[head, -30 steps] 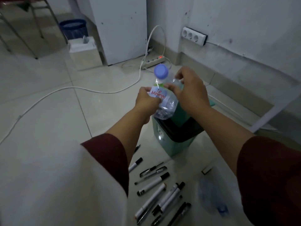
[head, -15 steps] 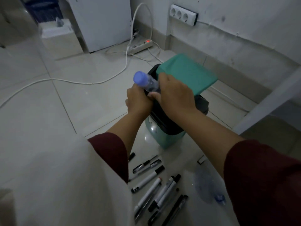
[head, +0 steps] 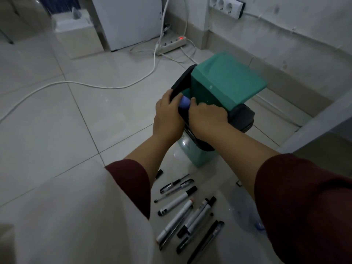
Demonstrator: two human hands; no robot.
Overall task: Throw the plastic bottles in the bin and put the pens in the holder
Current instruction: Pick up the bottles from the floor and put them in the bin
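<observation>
A small green bin (head: 192, 155) with a black rim and a tilted green swing lid (head: 228, 80) stands on the floor. Only the blue cap of a plastic bottle (head: 184, 102) shows at the bin's opening; its body is hidden inside and behind my fingers. My left hand (head: 167, 115) and my right hand (head: 207, 117) both press on the bottle at the rim. Several pens and markers (head: 182, 212) lie on the tiles near me. A second clear bottle (head: 245, 212) lies flat at the right, partly behind my right sleeve. No pen holder is in view.
A white cable (head: 91, 85) runs across the tiled floor to a power strip (head: 171, 44) by the wall. A white cabinet (head: 129, 20) and a white box (head: 76, 35) stand at the back. A pale slanted bar (head: 320, 122) crosses at the right.
Both hands lowered the bottle from above the bin into its opening, pushing the swing lid back. Now only the blue cap shows.
</observation>
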